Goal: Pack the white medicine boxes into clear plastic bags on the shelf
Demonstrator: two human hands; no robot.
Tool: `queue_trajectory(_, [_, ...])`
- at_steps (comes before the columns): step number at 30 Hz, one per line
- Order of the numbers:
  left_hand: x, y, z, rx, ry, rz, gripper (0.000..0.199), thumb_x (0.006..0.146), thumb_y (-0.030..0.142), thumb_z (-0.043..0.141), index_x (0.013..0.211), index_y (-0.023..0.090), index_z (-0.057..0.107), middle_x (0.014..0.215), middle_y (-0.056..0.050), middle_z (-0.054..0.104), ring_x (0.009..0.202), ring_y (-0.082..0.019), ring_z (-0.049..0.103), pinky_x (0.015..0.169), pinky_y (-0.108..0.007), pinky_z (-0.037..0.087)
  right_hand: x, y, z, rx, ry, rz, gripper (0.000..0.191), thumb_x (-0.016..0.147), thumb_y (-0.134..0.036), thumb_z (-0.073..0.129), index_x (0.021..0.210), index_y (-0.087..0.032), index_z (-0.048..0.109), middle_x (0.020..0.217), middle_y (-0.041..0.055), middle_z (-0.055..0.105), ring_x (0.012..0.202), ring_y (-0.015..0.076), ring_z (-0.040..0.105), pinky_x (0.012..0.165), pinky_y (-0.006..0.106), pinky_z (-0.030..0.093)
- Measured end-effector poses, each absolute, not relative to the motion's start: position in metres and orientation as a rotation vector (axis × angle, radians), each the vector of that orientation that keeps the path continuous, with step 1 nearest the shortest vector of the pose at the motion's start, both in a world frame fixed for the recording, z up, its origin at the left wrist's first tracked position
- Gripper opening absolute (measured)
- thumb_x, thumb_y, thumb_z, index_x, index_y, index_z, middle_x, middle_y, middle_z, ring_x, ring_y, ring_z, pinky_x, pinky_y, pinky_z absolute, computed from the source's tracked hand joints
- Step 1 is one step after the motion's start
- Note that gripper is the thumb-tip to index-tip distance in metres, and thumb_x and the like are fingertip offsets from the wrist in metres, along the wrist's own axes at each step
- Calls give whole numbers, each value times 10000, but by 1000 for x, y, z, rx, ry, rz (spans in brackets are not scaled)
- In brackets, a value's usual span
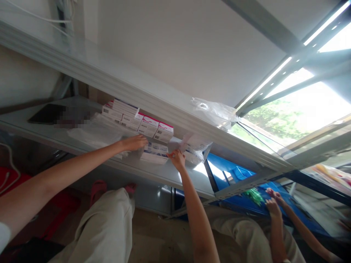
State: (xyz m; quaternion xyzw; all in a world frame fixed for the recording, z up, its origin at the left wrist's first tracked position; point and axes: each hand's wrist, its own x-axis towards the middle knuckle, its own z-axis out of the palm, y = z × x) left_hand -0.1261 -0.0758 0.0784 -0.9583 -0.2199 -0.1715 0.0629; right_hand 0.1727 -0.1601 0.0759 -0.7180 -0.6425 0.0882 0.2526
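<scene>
cable [61,21], white, runs across the upper left corner, above the upper shelf [115,86]. at the left end of the lower shelf [19,118] lies a dark flat thing [42,114], a blurred-out patch over its right part. next comes clear plastic [93,131], spread loosely toward the front edge. behind it and further right stands a row of white and pink boxes [163,132], side by side, some thinner ones lying on top at the left. below the shelf, 2 pink sandals [98,190] show by pale trousers [106,223].

the left hand [137,142] reaches in just in front of the boxes, palm down, its fingertips at the left end of a white pack [154,152] with blue print; i cannot tell whether it grips the pack or only touches it. the pack lies on the lower shelf, in front of the boxes and between the 2 hands. the right hand [177,159] is at the pack's right end with fingers bent; whether they pinch anything i cannot tell. just right of it lies a clear bag [196,151].

above, another clear bag [212,109] rests on the upper shelf. far right, a co-worker's 2 hands [273,206] are close together beside a green thing [254,196] on a blue surface.
</scene>
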Motion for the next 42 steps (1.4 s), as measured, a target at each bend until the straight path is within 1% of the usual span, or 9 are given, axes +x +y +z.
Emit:
queue_trajectory(3, [-132,-74,71,-2929,-711,-476,376,856,1,427,1150,145,610,1122,-115,636,1086,-235,551,974,-344,368,184,-159,67,-1706,-1636,512,213,772,-385,683,777,-173,664,1032,69,643,1112,267,531,996,433,367])
queue_trajectory(6, [-143,-66,53,-3011,-942,-629,397,933,175,444,1328,141,479,1276,-149,558,1202,-270,496,1028,-395,346,196,-166,60,-1568,-1635,659,514,735,-434,718,1185,-209,612,1288,93,576,1187,263,531,958,426,461])
queue_trajectory(10, [-148,-56,26,-3208,-1175,-647,840,815,354,636,1504,158,195,1523,-216,290,1408,-375,247,1119,-557,181,204,-167,47,-1422,-1673,862,1084,506,-367,883,1459,-279,374,1534,102,346,1396,296,348,1079,489,392])
queue_trajectory(14, [-129,-61,16,-3390,-1272,-682,1127,652,488,775,1514,149,132,1547,-262,207,1433,-429,152,1116,-629,72,194,-148,36,-1260,-1697,1000,1266,418,-248,904,1512,-253,266,1553,95,309,1416,278,312,1134,436,305])
queue_trajectory(17, [-112,-71,21,-3388,-1336,-935,1079,597,471,817,1463,166,249,1495,-238,328,1393,-425,259,1121,-611,115,183,-134,35,-1191,-1662,1090,1232,432,-231,888,1505,-261,283,1486,91,405,1309,267,463,1060,409,413])
queue_trajectory(23, [-101,-80,35,-3488,-1159,-1345,813,571,376,841,1257,173,454,1205,-114,578,1125,-310,551,974,-421,423,184,-139,49,-1284,-1695,967,1054,393,-264,901,1357,-228,474,1251,88,588,1163,277,568,994,433,478])
queue_trajectory(33, [32,-58,98,-3643,-710,-1493,828,516,321,862,1251,182,508,1249,-84,589,1143,-297,546,976,-379,426,294,-180,136,-1370,-1533,824,927,424,-214,876,1286,-268,539,1261,83,604,1132,283,590,934,429,502])
queue_trajectory(38, [124,-47,115,-3784,-924,-1438,519,487,205,831,974,169,655,1018,-56,693,999,-309,616,870,-372,477,363,-184,152,-1494,-1255,748,595,403,-232,863,978,-220,710,1022,89,693,926,317,665,748,427,554])
queue_trajectory(42, [170,-38,110,-3822,-1049,-1381,358,513,132,786,854,196,698,944,-35,723,1021,-324,617,922,-398,457,401,-176,132,-1528,-1229,714,381,461,-306,854,809,-216,729,808,86,708,768,310,675,703,453,543])
